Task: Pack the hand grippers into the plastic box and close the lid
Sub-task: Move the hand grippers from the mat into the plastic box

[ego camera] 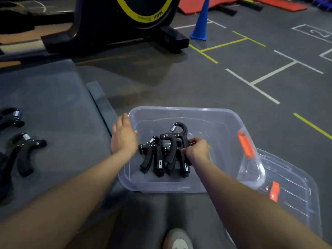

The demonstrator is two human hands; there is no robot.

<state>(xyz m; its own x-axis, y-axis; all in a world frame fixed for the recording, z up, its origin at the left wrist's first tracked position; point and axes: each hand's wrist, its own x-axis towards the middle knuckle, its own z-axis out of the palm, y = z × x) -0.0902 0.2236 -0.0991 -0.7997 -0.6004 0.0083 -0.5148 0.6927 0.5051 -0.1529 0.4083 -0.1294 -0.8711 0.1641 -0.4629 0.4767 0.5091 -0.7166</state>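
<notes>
Seen from above, your right hand [196, 150] reaches into the clear plastic box [179, 186] on the grey floor, its fingers curled around the handle of a black hand gripper [175, 139] that lies against a second gripper [152, 155] on the box bottom. Your left hand [124, 137] rests with straight, relaxed fingers on the box's left rim. Two more grippers [23, 151] lie on a grey mat [53, 97] to the left, and the clear lid [291, 191] with orange latches lies at the box's right.
</notes>
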